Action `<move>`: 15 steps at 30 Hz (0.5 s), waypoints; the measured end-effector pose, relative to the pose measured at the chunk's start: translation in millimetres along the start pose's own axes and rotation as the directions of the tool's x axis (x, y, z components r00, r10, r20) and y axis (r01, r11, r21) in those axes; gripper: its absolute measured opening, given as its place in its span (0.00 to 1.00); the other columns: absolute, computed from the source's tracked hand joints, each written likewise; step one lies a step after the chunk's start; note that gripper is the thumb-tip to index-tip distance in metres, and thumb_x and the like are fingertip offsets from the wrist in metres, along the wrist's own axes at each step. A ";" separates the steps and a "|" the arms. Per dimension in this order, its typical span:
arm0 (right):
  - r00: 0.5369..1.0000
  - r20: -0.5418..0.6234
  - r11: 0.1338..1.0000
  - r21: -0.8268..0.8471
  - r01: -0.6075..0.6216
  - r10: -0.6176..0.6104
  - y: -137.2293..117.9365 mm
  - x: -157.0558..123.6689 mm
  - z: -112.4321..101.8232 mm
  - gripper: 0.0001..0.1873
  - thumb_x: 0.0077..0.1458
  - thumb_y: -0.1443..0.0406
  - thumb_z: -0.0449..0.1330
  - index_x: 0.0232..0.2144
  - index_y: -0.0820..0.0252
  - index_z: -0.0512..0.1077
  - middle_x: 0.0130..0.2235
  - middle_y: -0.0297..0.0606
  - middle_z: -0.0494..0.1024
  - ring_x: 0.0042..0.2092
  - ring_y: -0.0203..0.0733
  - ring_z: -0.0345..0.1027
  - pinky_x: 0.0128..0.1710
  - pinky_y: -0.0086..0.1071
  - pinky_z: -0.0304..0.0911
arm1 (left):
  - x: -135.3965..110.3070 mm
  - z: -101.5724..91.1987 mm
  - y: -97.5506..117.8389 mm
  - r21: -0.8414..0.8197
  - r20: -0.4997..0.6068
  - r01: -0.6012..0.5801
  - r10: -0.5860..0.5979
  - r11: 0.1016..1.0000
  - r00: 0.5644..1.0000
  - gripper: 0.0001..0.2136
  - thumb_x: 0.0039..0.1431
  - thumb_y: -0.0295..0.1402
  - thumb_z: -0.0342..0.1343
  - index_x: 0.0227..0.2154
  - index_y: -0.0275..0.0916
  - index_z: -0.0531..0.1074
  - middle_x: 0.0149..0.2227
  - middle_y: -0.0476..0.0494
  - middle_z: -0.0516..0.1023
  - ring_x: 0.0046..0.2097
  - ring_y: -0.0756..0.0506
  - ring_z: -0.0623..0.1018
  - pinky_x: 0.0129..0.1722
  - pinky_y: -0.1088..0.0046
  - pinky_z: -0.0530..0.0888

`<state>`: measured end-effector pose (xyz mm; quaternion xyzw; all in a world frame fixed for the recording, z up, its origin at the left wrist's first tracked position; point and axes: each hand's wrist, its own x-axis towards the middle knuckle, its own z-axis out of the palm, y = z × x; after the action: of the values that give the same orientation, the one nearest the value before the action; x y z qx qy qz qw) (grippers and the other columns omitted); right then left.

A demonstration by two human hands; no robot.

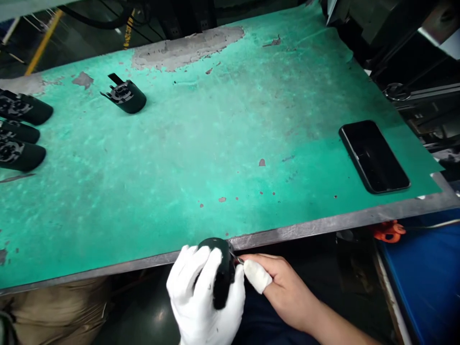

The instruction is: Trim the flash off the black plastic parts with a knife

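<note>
On my feed the gloved left hand [204, 292] is wrapped around a black part [222, 273], fingers curled over its rounded back. It holds the part just below the near table edge [305, 229], off the surface, which I judge leaves both hands room to work around it. The bare right hand [278, 287] comes in from the right with its fingers pressed together. Its white-wrapped fingertip [257, 277] pinches a thin tip [237, 259] against the part's side. The wrap probably guards that finger. I cannot tell what the tip is.

On the worn green mat [215, 143], a lone part [124, 96] lies far back. A row of like parts [21, 134] lines the left edge, well apart from the hands. A dark phone [373, 155] lies face up at the right, away from the parts. A blue bin [424, 278] stands below the table's right corner.
</note>
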<state>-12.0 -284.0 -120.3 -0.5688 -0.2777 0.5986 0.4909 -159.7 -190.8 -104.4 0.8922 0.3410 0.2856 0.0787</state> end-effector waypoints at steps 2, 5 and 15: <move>1.000 0.006 0.999 -0.041 0.008 -0.008 -0.6 2.0 -4.0 0.17 0.70 0.56 0.53 0.44 0.53 0.81 0.38 0.36 0.79 0.40 0.45 0.71 0.42 0.36 0.65 | -1.0 0.9 -1.6 -0.022 -0.001 -0.040 0.040 0.999 0.999 0.26 0.42 0.23 0.72 0.46 0.33 0.72 0.45 0.35 0.73 0.54 0.33 0.74 0.56 0.50 0.75; 1.000 -0.007 0.996 -0.094 0.005 -0.006 0.5 6.4 -7.2 0.19 0.69 0.55 0.52 0.39 0.54 0.81 0.32 0.35 0.78 0.36 0.44 0.70 0.41 0.36 0.64 | -0.8 1.9 -4.7 -0.044 -0.005 -0.081 0.081 0.996 0.997 0.25 0.39 0.21 0.73 0.43 0.32 0.73 0.43 0.37 0.74 0.52 0.34 0.75 0.55 0.53 0.76; 0.998 -0.049 0.984 -0.174 -0.038 0.030 0.8 13.4 -3.6 0.21 0.70 0.57 0.51 0.24 0.57 0.66 0.27 0.29 0.67 0.32 0.37 0.59 0.34 0.31 0.57 | 2.4 9.5 -10.9 -0.049 -0.091 -0.112 0.107 0.993 0.990 0.19 0.37 0.22 0.74 0.34 0.31 0.75 0.36 0.42 0.75 0.43 0.37 0.78 0.46 0.54 0.81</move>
<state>-7.1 -273.0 -127.2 -0.6282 -0.3080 0.5668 0.4351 -159.0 -180.5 -114.8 0.8937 0.2868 0.3375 0.0718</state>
